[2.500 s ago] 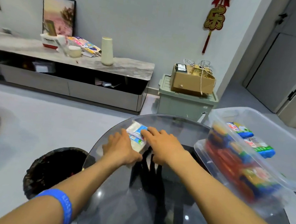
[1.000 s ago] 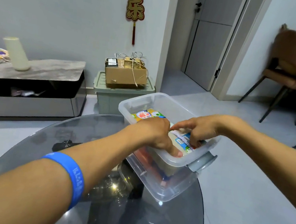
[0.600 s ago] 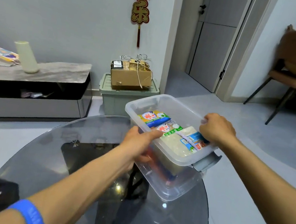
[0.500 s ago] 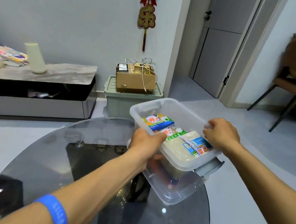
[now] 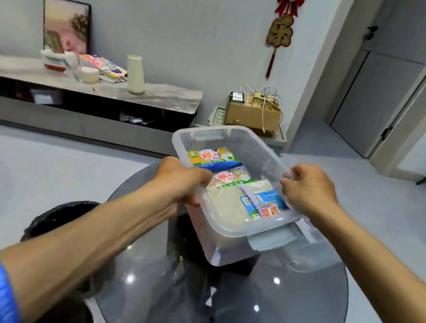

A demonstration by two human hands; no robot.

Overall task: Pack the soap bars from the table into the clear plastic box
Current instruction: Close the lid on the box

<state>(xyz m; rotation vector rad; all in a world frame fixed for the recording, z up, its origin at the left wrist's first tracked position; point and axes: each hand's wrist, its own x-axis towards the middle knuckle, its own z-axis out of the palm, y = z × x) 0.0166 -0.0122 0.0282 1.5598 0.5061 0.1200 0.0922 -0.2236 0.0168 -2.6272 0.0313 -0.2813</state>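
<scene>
The clear plastic box (image 5: 240, 141) sits tilted over the far part of the round glass table (image 5: 253, 302), filled with wrapped soap bars (image 5: 232, 189). The top layer shows an orange-and-blue pack, a green-and-white pack and a pale bar with a blue label. My left hand (image 5: 180, 181) grips the box's left rim. My right hand (image 5: 308, 193) grips its right rim. I see no loose soap bar on the table.
The clear lid (image 5: 312, 249) lies on the table under the box's near right corner. A black-lined bin (image 5: 57, 217) stands on the floor at the left. A low TV cabinet (image 5: 81, 101) and a cardboard carton (image 5: 253, 112) on a green crate line the far wall.
Both hands carried the last bar from the table into the box, then took hold of the box's rims. The box has since swung towards the table's middle and tilted.
</scene>
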